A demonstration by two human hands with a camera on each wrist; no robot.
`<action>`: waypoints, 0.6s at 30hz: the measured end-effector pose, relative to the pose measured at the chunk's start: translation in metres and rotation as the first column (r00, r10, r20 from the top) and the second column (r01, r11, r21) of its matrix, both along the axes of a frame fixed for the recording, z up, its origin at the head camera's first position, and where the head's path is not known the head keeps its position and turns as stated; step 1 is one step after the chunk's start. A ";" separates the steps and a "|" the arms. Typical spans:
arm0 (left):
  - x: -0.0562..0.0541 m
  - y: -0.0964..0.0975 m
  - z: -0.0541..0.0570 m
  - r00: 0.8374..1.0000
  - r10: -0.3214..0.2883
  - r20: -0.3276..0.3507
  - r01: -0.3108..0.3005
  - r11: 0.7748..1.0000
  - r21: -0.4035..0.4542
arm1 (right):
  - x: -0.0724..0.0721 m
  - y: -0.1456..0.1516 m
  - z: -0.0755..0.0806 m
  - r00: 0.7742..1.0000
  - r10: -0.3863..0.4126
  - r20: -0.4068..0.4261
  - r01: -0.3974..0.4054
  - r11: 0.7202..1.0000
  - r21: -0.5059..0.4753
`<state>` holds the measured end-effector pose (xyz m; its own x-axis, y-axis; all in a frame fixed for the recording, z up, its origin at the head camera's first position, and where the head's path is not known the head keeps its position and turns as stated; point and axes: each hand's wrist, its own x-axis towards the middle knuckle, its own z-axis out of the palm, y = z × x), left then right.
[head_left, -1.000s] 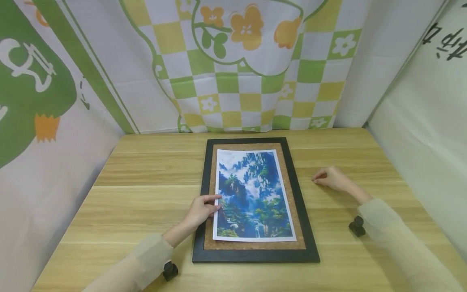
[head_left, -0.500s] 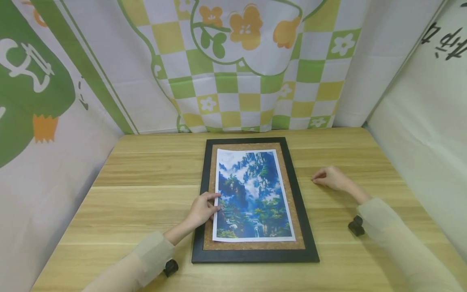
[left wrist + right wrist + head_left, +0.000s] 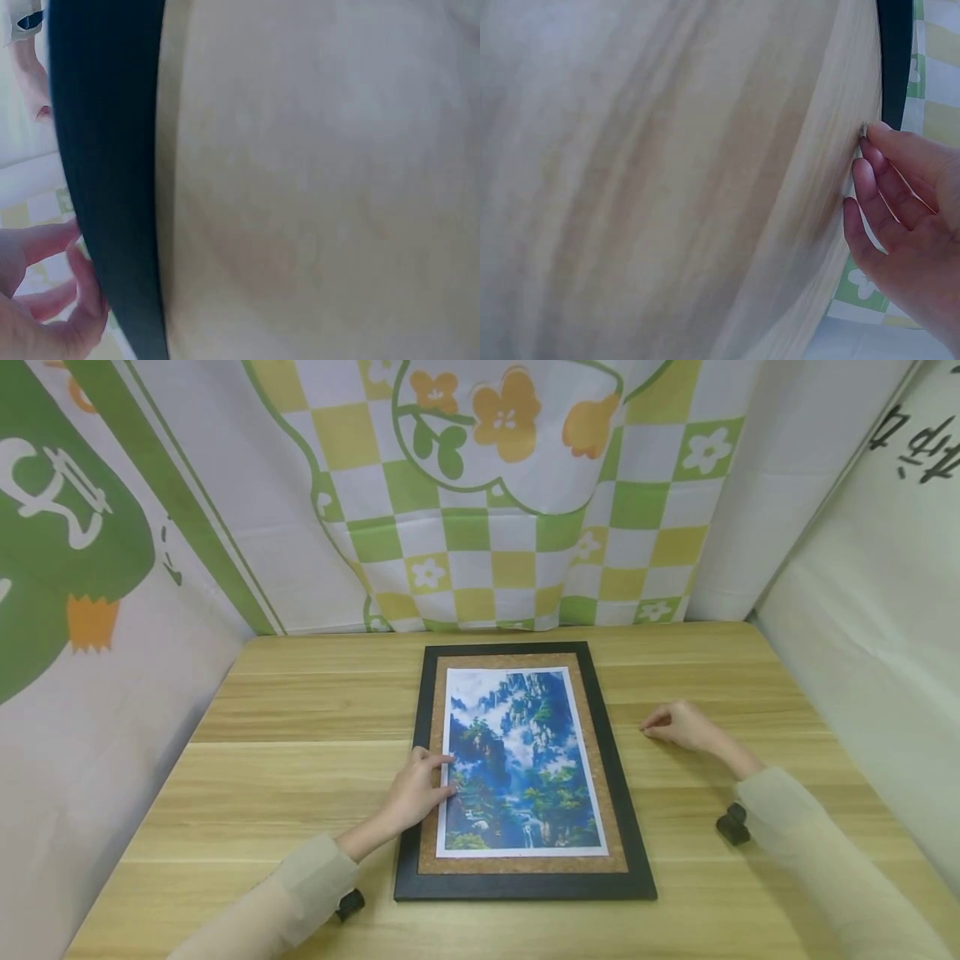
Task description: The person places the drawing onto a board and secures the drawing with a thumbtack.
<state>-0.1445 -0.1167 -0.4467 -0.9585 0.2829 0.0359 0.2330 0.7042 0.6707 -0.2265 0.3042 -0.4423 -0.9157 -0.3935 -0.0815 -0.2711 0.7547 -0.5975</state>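
A printed landscape picture (image 3: 517, 760) of blue mountains and green trees lies on a cork board (image 3: 525, 865) inside a black frame (image 3: 525, 886). At the picture's left edge, my left hand (image 3: 408, 789) rests its index finger and thumb, set apart, on the paper; its other fingers are mostly hidden. In the left wrist view those fingers reach past the frame's dark side. To the right of the frame, my right hand (image 3: 682, 727) is held near the table, thumb and index fingertips together. The right wrist view shows them pinching a tiny greyish object (image 3: 864, 129), too small to identify.
The wooden table (image 3: 300, 710) carries the frame near its middle. A checked, flower-printed cloth (image 3: 517, 552) hangs along the back edge. Pale sheets enclose the left and right sides. A black wrist camera (image 3: 733, 825) sits under the right sleeve.
My left thumb and index finger have spread wider along the picture's left edge, and the hand has shifted slightly. The paper's top left corner lies flatter. My right hand has stayed in place.
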 end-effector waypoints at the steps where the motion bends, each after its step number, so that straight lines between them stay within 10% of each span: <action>1: -0.001 -0.001 0.001 0.999 -0.009 -0.037 0.007 0.999 -0.039 | 0.000 -0.001 0.001 1.000 0.000 0.007 0.000 1.000 -0.004; 4: -0.005 -0.007 0.004 0.981 -0.102 -0.164 0.077 0.985 -0.153 | -0.002 -0.004 0.006 1.000 0.013 0.018 -0.013 1.000 -0.015; 7: -0.012 -0.014 0.005 0.928 -0.283 -0.243 0.206 0.932 -0.298 | -0.007 -0.011 0.013 1.000 0.014 0.018 -0.013 0.999 -0.030; 13: -0.019 -0.023 0.005 0.828 -0.549 -0.109 0.450 0.769 -0.455 | -0.021 -0.034 0.029 1.000 0.006 -0.012 -0.006 1.000 -0.023; 18: -0.019 -0.020 0.002 0.797 -0.604 -0.020 0.523 0.707 -0.477 | -0.033 -0.057 0.035 1.000 0.008 -0.009 -0.008 0.999 -0.039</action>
